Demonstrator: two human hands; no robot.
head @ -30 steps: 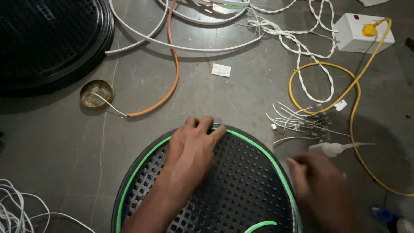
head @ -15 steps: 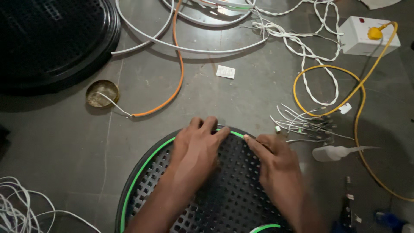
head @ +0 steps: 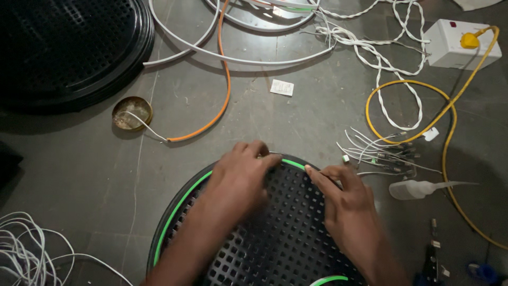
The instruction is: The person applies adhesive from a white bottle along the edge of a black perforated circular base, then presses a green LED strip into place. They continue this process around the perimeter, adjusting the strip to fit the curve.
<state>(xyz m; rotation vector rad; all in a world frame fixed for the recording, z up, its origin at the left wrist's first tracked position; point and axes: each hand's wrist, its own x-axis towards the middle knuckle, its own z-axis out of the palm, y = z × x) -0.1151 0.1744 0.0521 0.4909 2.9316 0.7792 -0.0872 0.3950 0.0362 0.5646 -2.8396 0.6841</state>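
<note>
Black perforated round grille point(head: 275, 233) lies flat on the grey floor point(head: 79, 175), directly below the camera. Green strip point(head: 182, 204) is seated along the grille's left rim and over the top edge; a loose green end point(head: 328, 279) shows at the near side, the right rim looks unlined. Left hand point(head: 241, 177) presses flat at the top rim, fingers together. Right hand point(head: 349, 204) presses beside it, index extended onto the strip. Right of grille: clear squeeze bottle point(head: 418, 189), yellow cable point(head: 450, 114). Left beyond: brass cup point(head: 132, 113).
</note>
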